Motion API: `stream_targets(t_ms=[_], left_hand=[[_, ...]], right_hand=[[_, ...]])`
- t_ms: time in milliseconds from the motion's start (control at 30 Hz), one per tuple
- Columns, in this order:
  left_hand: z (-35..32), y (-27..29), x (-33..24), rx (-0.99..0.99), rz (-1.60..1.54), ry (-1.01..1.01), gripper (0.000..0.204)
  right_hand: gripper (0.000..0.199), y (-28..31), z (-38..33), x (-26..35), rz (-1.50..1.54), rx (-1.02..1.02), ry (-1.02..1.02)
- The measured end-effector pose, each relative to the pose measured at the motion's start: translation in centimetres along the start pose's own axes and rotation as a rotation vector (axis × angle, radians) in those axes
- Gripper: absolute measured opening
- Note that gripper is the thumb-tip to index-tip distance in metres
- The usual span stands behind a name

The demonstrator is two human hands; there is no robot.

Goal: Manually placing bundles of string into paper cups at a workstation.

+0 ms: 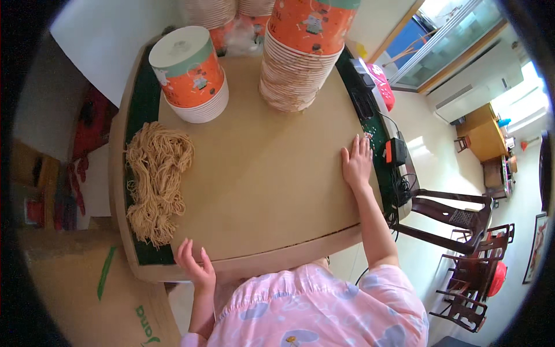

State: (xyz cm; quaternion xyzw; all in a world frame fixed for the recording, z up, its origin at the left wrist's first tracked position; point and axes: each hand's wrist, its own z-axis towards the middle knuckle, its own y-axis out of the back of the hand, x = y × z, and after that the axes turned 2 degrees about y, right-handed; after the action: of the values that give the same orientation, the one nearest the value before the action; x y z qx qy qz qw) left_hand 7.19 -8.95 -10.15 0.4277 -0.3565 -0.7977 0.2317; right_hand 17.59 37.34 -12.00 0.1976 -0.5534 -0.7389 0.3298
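Left fingers point(184, 255) near yarn point(157, 184), lettered carton point(101, 301) leftward

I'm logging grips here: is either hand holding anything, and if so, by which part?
Nothing is held: the right hand rests palm down on the brown board, and the left hand is empty near the board's front edge.

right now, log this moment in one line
left hand: empty, near table edge; right hand: palm down on brown board; tan strand bundle: left; tub stacks: far side

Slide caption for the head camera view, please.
Right hand resting on a tan board, left hand by its near edge; tan cord bundle at left, stacked paper buckets behind.
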Motion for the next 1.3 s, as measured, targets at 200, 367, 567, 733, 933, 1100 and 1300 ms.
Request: stream_targets(t_ms=[200,367,567,733,933,1100,1300], left_hand=[[0.1,0.1,0.0,0.026,0.114,-0.049,0.035],[0.5,0.2,-0.3,0.047,0.138,-0.007,0.035],[0.0,0.5,-0.1,0.036,0.140,-0.008,0.035],[-0.2,0.6,-0.3,0.041,0.164,0.013,0.033],[-0.7,0.9,0.9,-0.130,-0.172,-0.018,0.017],[-0.9,2.2,3.9,-0.481,-0.207,0.073,0.017],[-1.5,3.2,5.8,-0.396,-0.008,-0.015,0.020]], right_hand=[[0.058,-0.9,0.2,0.3,0.016,-0.070,-0.013],[0.056,-0.6,0.8,0.4,0.039,-0.067,-0.018],[0.053,-0.5,0.0,0.5,0.004,-0.016,-0.025],[0.051,-0.9,-0.1,0.4,0.000,-0.029,-0.008],[0.053,-0.8,0.6,0.1,-0.021,0.014,-0.018],[0.053,-1.1,0.6,-0.5,-0.032,0.006,0.006],[0.054,-0.8,0.3,-0.4,-0.038,0.018,0.003]])
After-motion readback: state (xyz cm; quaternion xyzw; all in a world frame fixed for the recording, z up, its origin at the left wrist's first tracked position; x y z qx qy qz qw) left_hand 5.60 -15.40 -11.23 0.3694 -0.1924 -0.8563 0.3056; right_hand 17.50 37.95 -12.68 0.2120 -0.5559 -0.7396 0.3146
